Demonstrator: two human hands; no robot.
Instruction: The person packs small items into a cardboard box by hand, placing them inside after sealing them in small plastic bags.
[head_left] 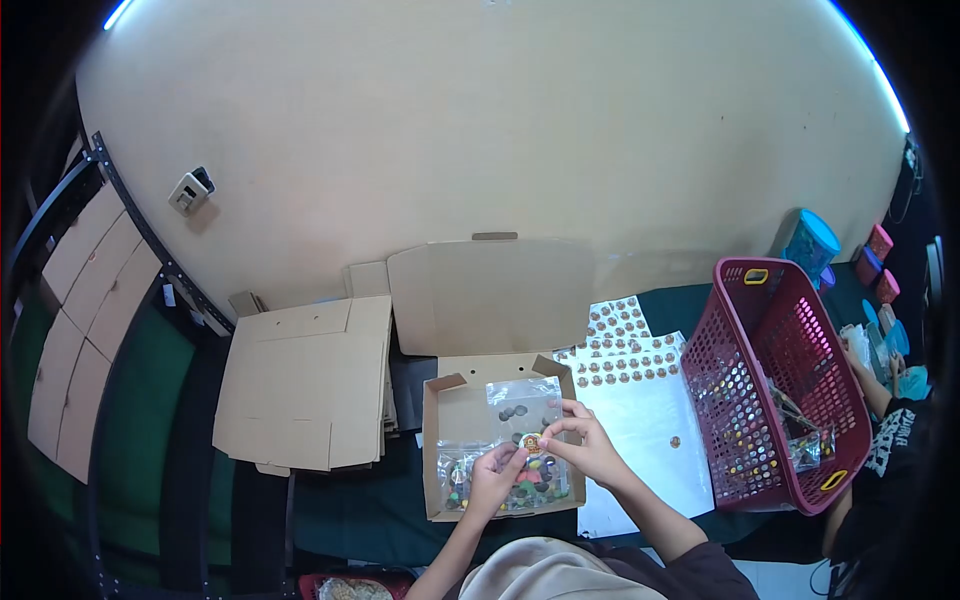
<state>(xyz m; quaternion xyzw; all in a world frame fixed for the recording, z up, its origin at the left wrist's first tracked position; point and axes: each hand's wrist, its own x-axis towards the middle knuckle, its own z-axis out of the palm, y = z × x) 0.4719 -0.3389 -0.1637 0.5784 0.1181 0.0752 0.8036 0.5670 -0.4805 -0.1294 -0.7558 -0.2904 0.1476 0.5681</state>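
Note:
An open cardboard box [432, 450] with its lid raised stands in front of me. Clear plastic bags of colourful pieces lie inside, one [453, 470] at the left. Over the box, my left hand [496, 478] grips the lower left of another clear bag [520, 400] between thumb and fingers. My right hand [580, 445] pinches a small round brown-and-white sticker [531, 441] against the front of that bag. To the right, sticker sheets [640, 440] lie on the dark green cloth; the front one has its stickers mostly near the top edge.
Flattened cardboard boxes [300, 390] are stacked at the left. A maroon plastic basket [735, 380] holding bags stands right of the sheets. Beyond it are blue and pink containers and another person's arm [872, 388]. A red basket [312, 584] sits at the lower edge.

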